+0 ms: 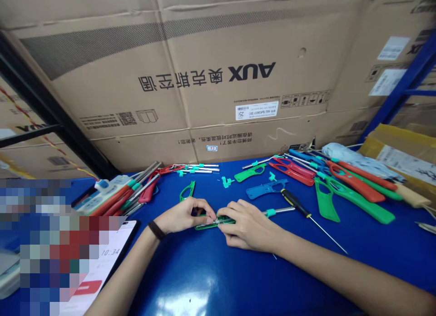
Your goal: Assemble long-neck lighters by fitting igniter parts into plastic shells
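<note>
My right hand (247, 225) is closed around a green long-nosed gas lighter (201, 226) whose casing lies opened on the table. Its metal tube (285, 210) with a teal collar (270, 213) sticks out to the right beyond the fingers. My left hand (185, 215) pinches at the inner parts near the casing's middle, thumb and fingertips together; what is between them is too small to make out. Just behind the left hand lies a loose green casing half (187, 191). A black and yellow screwdriver (295, 203) rests right of my right hand.
Several lighters and casings in red, green and blue are piled at the right (361, 198). More lighters (136, 193) lie at the left beside a power strip (112, 185) and a phone (102, 270). Small teal parts (226, 182) are at the back, before a large cardboard box (204, 111).
</note>
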`<action>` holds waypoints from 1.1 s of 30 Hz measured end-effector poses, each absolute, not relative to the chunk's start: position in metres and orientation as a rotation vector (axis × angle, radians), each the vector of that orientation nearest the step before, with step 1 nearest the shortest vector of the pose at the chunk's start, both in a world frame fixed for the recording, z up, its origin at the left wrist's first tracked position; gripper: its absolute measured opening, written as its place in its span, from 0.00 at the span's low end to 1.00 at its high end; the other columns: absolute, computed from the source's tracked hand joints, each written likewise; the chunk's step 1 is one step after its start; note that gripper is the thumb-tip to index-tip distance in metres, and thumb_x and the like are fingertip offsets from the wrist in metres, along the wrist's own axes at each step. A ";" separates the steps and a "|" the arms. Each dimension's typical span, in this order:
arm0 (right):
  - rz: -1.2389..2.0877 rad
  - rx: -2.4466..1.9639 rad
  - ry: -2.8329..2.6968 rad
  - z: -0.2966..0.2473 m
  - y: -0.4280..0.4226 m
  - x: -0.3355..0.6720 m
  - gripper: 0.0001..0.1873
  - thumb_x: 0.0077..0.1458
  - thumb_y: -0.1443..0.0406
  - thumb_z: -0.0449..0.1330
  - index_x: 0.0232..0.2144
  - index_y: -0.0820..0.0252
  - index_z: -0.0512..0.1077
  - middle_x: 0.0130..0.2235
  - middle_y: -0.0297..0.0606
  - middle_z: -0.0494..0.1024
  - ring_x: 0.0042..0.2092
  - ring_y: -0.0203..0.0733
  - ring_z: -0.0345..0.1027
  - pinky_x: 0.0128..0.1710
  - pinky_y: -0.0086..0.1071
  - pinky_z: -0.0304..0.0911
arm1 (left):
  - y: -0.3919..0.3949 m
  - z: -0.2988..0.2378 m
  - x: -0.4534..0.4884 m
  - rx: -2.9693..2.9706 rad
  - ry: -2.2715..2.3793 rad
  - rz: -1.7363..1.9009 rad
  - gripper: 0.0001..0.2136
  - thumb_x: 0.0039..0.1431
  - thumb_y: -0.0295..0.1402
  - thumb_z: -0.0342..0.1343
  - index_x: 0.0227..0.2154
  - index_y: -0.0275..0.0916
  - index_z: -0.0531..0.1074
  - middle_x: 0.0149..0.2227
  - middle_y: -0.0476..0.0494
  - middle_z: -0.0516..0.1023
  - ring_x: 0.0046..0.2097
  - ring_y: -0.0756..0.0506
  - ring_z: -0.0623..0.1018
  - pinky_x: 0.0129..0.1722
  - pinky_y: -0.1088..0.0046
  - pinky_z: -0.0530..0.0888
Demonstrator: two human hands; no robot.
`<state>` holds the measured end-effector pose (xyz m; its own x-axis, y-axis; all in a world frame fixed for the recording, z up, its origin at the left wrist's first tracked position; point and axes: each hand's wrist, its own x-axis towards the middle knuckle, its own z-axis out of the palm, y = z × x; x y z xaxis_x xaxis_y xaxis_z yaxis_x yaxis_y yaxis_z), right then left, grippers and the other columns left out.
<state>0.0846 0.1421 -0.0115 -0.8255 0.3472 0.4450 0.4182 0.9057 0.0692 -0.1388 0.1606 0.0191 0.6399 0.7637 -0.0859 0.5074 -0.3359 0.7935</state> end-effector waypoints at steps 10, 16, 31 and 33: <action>-0.096 -0.608 -2.386 -0.006 0.147 0.095 0.09 0.58 0.65 0.55 0.37 0.54 0.75 0.42 0.37 0.75 0.41 0.40 0.66 0.42 0.36 0.58 | 0.163 0.027 -0.143 2.206 1.219 0.592 0.11 0.57 0.39 0.54 0.32 0.38 0.77 0.34 0.44 0.80 0.36 0.46 0.76 0.38 0.73 0.70; -0.112 -0.649 -2.236 0.005 0.153 0.106 0.10 0.59 0.66 0.54 0.36 0.56 0.75 0.37 0.38 0.76 0.37 0.39 0.67 0.37 0.34 0.59 | 0.175 0.025 -0.178 2.197 2.071 0.766 0.18 0.56 0.49 0.50 0.26 0.39 0.74 0.30 0.41 0.79 0.32 0.42 0.76 0.29 0.71 0.66; -0.081 -0.756 -2.094 0.010 0.155 0.111 0.09 0.59 0.66 0.54 0.37 0.57 0.75 0.34 0.37 0.77 0.36 0.39 0.69 0.37 0.34 0.59 | 0.165 0.024 -0.152 2.005 1.495 0.977 0.11 0.57 0.42 0.49 0.29 0.42 0.56 0.26 0.52 0.71 0.25 0.50 0.72 0.26 0.75 0.66; -0.013 -0.792 -2.039 0.011 0.156 0.111 0.10 0.59 0.65 0.54 0.39 0.57 0.74 0.36 0.38 0.78 0.38 0.40 0.70 0.40 0.35 0.61 | 0.160 0.027 -0.146 1.989 1.353 1.010 0.12 0.58 0.41 0.51 0.30 0.41 0.55 0.27 0.54 0.68 0.25 0.52 0.69 0.27 0.77 0.66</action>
<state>0.1109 0.1562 0.0107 -0.3712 0.5278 0.7640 0.5378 0.7929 -0.2864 -0.1456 0.1604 0.0270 0.2206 0.9325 0.2858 0.5394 -0.3608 0.7608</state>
